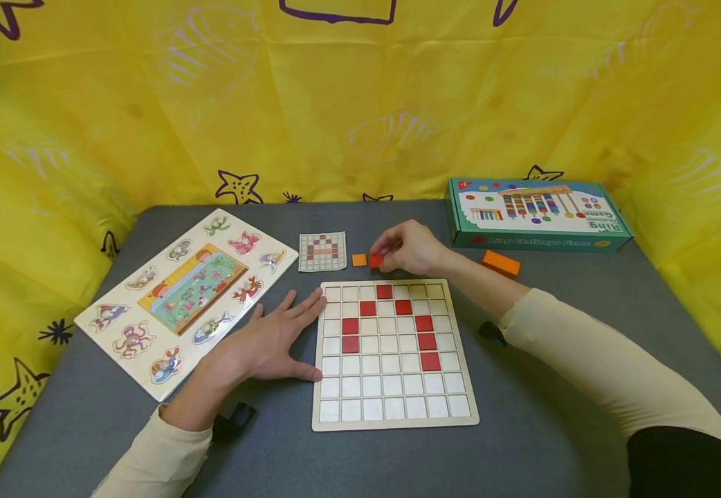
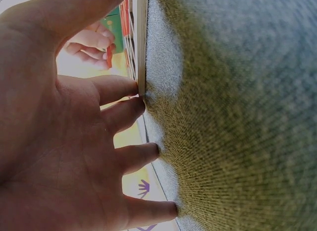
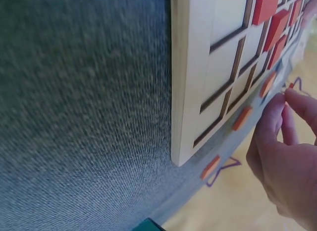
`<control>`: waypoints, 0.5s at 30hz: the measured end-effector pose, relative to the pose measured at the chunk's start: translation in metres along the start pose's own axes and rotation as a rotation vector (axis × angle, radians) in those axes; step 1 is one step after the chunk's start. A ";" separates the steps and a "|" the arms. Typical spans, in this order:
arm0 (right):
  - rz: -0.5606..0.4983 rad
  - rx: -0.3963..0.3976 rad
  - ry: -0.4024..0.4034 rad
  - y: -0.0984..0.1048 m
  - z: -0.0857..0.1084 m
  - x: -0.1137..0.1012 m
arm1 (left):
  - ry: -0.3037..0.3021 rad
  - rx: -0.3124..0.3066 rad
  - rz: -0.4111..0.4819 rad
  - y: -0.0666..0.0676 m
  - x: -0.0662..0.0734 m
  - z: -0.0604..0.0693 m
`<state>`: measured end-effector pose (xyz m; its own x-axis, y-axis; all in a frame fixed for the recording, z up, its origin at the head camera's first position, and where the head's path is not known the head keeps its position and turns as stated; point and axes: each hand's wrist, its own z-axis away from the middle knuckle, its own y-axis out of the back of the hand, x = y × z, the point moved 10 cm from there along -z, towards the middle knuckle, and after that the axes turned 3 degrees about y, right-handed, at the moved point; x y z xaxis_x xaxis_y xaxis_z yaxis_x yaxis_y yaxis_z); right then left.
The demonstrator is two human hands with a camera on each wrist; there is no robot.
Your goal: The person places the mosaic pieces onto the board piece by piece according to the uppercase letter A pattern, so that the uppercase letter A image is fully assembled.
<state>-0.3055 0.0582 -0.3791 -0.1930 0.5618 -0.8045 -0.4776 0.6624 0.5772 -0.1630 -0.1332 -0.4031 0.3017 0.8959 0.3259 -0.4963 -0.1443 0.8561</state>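
A square wooden grid board (image 1: 360, 426) lies in front of me, with several red tiles (image 1: 351, 344) in an arch-like pattern on its cells. My left hand (image 1: 279, 339) lies with spread fingers along the board's left edge, fingertips touching the board and table. Beyond the far edge, my right hand (image 1: 415, 250) pinches a small red tile (image 2: 109, 56) between thumb and fingers. An orange tile (image 1: 359, 260) lies just left of that hand. Beside it is a small card (image 1: 323, 252) printed with a coloured grid pattern.
A wooden peg puzzle with sea animals (image 1: 164, 363) lies at the left. A green Ring Challenge Game box (image 1: 541, 241) stands at the back right, with orange pieces (image 1: 501, 263) before it. Yellow patterned cloth (image 1: 360, 104) hangs around the grey table (image 1: 398, 463).
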 end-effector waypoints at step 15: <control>-0.036 -0.046 -0.003 -0.019 0.023 -0.008 | 0.005 -0.007 -0.001 0.000 0.000 0.000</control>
<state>-0.2752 0.0525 -0.3800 -0.1727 0.5397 -0.8240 -0.5231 0.6586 0.5410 -0.1632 -0.1333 -0.4037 0.2979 0.8982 0.3233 -0.5021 -0.1406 0.8533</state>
